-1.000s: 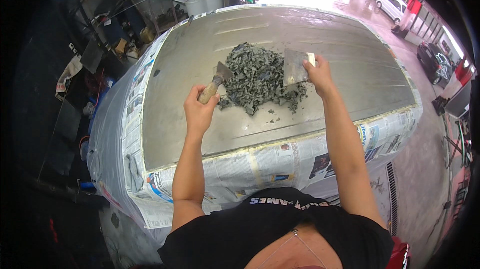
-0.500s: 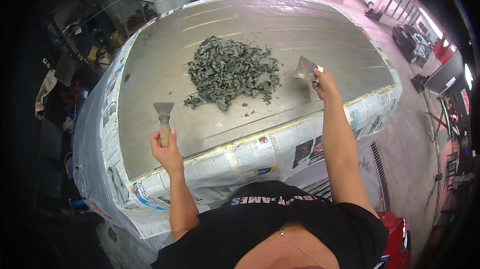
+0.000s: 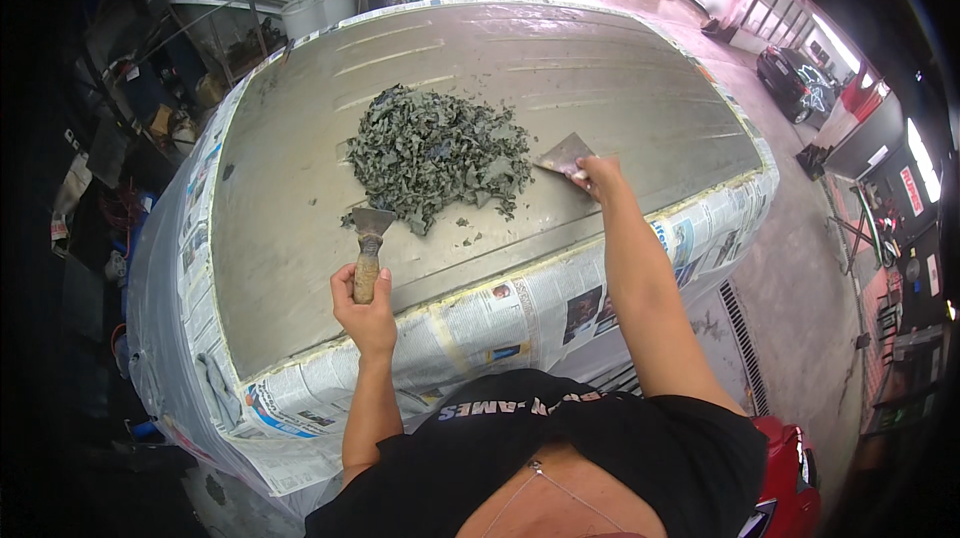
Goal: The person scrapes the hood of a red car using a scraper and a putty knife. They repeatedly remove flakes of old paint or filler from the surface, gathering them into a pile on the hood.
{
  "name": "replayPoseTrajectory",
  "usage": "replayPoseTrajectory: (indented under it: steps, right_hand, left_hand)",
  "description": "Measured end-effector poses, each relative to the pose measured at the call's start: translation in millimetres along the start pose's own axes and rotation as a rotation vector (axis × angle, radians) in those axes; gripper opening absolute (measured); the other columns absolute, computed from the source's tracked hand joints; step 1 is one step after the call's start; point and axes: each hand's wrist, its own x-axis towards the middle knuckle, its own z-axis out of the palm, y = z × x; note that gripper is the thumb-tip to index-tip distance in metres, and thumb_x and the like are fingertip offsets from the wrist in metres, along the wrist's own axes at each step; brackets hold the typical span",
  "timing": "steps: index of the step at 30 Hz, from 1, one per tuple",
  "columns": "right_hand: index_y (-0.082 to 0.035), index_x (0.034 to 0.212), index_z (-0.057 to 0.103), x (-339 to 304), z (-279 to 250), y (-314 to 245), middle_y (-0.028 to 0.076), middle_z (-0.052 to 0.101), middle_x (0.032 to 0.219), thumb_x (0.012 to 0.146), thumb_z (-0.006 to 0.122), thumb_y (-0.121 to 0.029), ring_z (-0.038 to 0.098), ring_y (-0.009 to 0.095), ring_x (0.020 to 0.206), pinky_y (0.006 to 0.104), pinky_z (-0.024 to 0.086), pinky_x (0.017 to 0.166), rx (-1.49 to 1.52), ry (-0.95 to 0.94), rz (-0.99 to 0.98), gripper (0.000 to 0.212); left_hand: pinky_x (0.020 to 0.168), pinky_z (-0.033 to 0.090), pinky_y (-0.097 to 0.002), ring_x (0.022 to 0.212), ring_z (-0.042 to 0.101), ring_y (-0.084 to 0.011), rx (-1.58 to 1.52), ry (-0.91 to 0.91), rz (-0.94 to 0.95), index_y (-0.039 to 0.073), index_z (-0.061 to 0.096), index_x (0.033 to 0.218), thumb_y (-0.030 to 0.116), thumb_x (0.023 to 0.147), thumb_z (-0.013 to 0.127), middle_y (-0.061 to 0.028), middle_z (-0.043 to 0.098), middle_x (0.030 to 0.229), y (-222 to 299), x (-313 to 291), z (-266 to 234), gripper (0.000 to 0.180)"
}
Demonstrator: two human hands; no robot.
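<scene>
My left hand (image 3: 364, 310) is closed round the wooden handle of a scraper (image 3: 371, 232), its metal blade pointing away from me at the near left edge of a heap of paint flakes (image 3: 432, 156). In my right hand (image 3: 602, 178) is a second, wider scraper (image 3: 564, 156), its blade angled toward the heap's right side with a small gap between. Grey-green, curled flakes make up the heap, which lies on a bare, dull vehicle roof (image 3: 290, 288). Stray flakes are scattered along its near side.
Taped newspaper (image 3: 480, 323) borders the roof, and clear plastic sheeting (image 3: 160, 338) hangs on the left. A grey rag (image 3: 214, 384) lies at the near left corner. Behind me on the right is a red car (image 3: 790, 473). White buckets (image 3: 305, 16) stand beyond the far left.
My right hand has brought its scraper left, closer to the heap. My left hand has moved its scraper right, up to the heap's near left edge. The whole view has shifted a little.
</scene>
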Motion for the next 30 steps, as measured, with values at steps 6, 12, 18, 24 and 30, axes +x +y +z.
replayPoseTrajectory:
  steps: [6, 12, 18, 24, 30]
  right_hand:
    - [0.004, 0.103, 0.059, -50, -39, 13, 0.012, 0.065, 0.091, 0.089, 0.069, -0.002, 0.067, 0.021, 0.072, 0.0283, 0.058, 0.052, -0.029, -0.257, 0.017, 0.018]
    - [-0.001, 0.113, 0.059, -52, -66, -36, 0.009, 0.067, 0.091, 0.088, 0.072, -0.008, 0.067, 0.019, 0.076, 0.0322, 0.054, 0.049, -0.112, -0.066, -0.331, 0.029]
    - [-0.003, 0.120, 0.057, -48, -44, -38, 0.018, 0.070, 0.098, 0.087, 0.070, -0.010, 0.070, 0.035, 0.080, 0.0450, 0.057, 0.064, -0.666, 0.422, -0.994, 0.036]
    - [-0.007, 0.104, 0.055, -78, 1, -16, 0.019, 0.067, 0.092, 0.085, 0.065, -0.009, 0.065, 0.045, 0.084, 0.0549, 0.050, 0.070, -1.018, 0.170, -1.048, 0.021]
    - [-0.004, 0.116, 0.061, -109, -9, -47, 0.014, 0.070, 0.095, 0.086, 0.069, -0.010, 0.071, 0.028, 0.078, 0.0408, 0.056, 0.070, -0.331, 0.020, -0.884, 0.032]
  left_hand:
    - [0.075, 0.047, -0.0257, 0.082, 0.057, -0.0110, 0.048, 0.075, -0.003, -0.002, 0.053, 0.111, 0.005, 0.090, 0.073, -0.0056, 0.062, 0.094, -10, 1, -13, 0.030]
    - [0.076, 0.047, -0.0260, 0.082, 0.056, -0.0115, 0.127, 0.125, -0.022, -0.002, 0.052, 0.112, 0.005, 0.091, 0.072, -0.0060, 0.061, 0.095, -11, -5, -30, 0.030]
    - [0.078, 0.046, -0.0259, 0.088, 0.055, -0.0123, 0.162, 0.143, 0.046, -0.001, 0.049, 0.115, 0.005, 0.093, 0.071, -0.0068, 0.058, 0.099, -27, -17, -28, 0.032]
    - [0.078, 0.046, -0.0267, 0.089, 0.055, -0.0132, 0.076, 0.081, 0.000, 0.000, 0.046, 0.119, 0.005, 0.095, 0.067, -0.0079, 0.058, 0.102, -30, -34, -26, 0.032]
    - [0.076, 0.046, -0.0268, 0.083, 0.055, -0.0128, 0.065, 0.061, -0.026, -0.003, 0.050, 0.117, 0.008, 0.097, 0.066, -0.0064, 0.060, 0.096, -33, -31, -32, 0.028]
